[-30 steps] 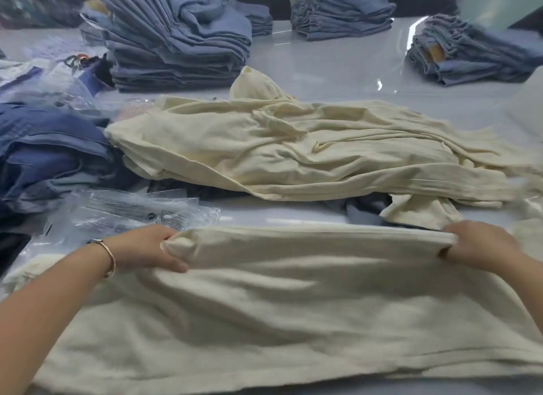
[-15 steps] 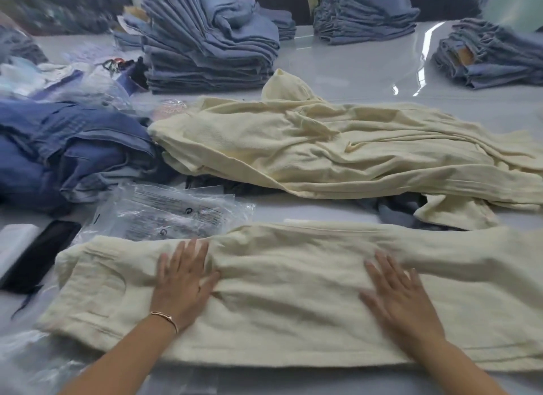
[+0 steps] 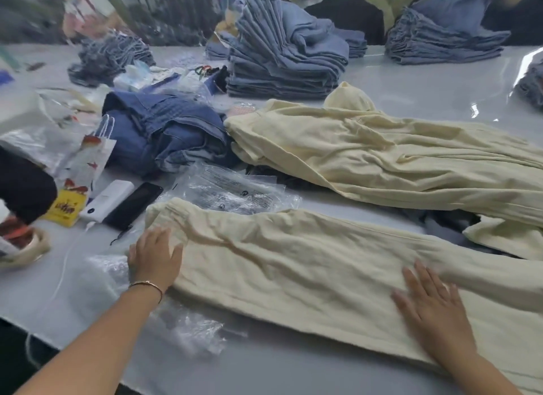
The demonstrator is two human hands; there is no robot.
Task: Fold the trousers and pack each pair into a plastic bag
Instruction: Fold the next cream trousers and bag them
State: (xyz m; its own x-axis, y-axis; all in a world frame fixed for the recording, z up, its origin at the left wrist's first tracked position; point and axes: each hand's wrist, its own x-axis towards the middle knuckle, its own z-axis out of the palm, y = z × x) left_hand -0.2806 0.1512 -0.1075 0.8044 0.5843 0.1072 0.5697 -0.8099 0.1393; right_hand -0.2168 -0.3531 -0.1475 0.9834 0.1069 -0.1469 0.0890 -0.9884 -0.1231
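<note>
A: What do we have in front of us?

B: We see the cream trousers (image 3: 308, 265) lying flat and lengthwise on the grey table (image 3: 426, 94), close to the near edge, waistband end to our left.

A: And the hands?

B: The left hand (image 3: 154, 255) lies on the waistband end, fingers straight and spread, palm down, gripping nothing. The right hand (image 3: 430, 305) lies flat farther along the legs, fingers also straight and spread, pressing the cloth. Neither one pinches the fabric.

A: Any bags?

B: We count 2 patches of clear plastic. A pile of printed plastic bags (image 3: 235, 190) lies just behind the waistband end, touching the trousers' far edge; we cannot tell that anything is in them. A crumpled clear bag (image 3: 188, 327) lies beside the left wrist at the near edge, partly under the trousers; it looks flat, though we cannot tell for sure.

A: Other containers?

B: At the far left a white paper bag (image 3: 94, 156) with red print leans beside a heap of denim (image 3: 164, 136); its contents are hidden from us.

A: What else is around?

B: A loose cream pile (image 3: 396, 159) lies behind the trousers, well apart from both hands. A stack of folded blue trousers (image 3: 282, 59) stands farther back. A black phone (image 3: 133, 205) and a white power bank (image 3: 107, 200) lie side by side left of the waistband.
</note>
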